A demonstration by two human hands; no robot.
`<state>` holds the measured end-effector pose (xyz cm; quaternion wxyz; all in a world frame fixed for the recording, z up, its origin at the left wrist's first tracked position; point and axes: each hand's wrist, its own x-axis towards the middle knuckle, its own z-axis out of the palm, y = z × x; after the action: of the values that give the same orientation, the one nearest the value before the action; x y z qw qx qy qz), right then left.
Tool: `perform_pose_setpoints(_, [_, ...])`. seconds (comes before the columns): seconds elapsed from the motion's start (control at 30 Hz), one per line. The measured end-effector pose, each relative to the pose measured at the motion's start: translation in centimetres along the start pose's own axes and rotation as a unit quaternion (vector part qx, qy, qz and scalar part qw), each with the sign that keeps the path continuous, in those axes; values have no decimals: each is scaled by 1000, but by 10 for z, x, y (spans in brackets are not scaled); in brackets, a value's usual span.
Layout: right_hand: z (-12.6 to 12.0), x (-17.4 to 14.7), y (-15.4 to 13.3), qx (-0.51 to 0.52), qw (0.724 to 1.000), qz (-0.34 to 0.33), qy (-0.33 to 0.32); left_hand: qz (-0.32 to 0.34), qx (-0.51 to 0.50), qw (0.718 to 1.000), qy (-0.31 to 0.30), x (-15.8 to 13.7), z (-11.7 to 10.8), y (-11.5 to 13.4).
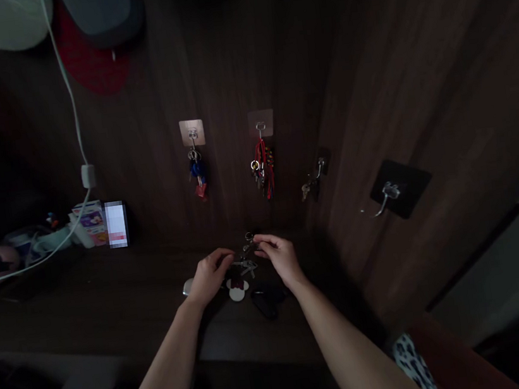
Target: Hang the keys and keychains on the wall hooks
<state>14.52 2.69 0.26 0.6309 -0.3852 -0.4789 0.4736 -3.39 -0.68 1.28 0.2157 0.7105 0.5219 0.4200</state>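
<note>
Over the dark wooden shelf, a bunch of silver keys lies between my two hands, with a small metal clasp and ring at its upper end. My left hand pinches the keys from the left, thumb and forefinger together. From the right, my right hand closes its thumb and forefinger at the clasp; the exact contact is too dim to see. Just below the keys is a white mouse-head charm with a dark bow. A black key fob rests beside it. Partly behind my left hand sits a pale rounded object.
Keys with blue and red tags and red-corded keys hang from back-wall hooks. More keys hang at the corner; a bare hook is on the right wall. Boxes, a white cable and caps are left.
</note>
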Motion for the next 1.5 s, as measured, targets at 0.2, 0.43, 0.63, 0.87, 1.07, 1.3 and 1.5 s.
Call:
perform_pose_setpoints(0.2, [15, -10, -5, 50, 998, 29, -32, 17, -11, 1000, 15, 0, 2, -4])
perform_pose_setpoints(0.43, [27, -15, 2, 25, 998, 22, -61, 13, -13, 1000, 12, 0, 3, -5])
perform_pose_setpoints(0.63, [28, -15, 6, 16, 998, 6, -63, 8, 8, 1000, 26, 0, 2, -2])
perform_pose_setpoints(0.87, [27, -15, 3, 15, 998, 2, -64, -5, -4, 1000, 9, 0, 2, -1])
perform_pose_setpoints(1.07, [27, -16, 1, 28, 997, 10, -65, 9, -32, 999, -13, 0, 0, 0])
perform_pose_setpoints(1.3, [30, -18, 2, 10, 992, 72, -103, 21, -45, 998, -32, 1, -3, -1])
perform_pose_setpoints(1.5, [31, -19, 1, 13, 992, 69, -108, 13, -35, 998, -43, 1, -5, 3])
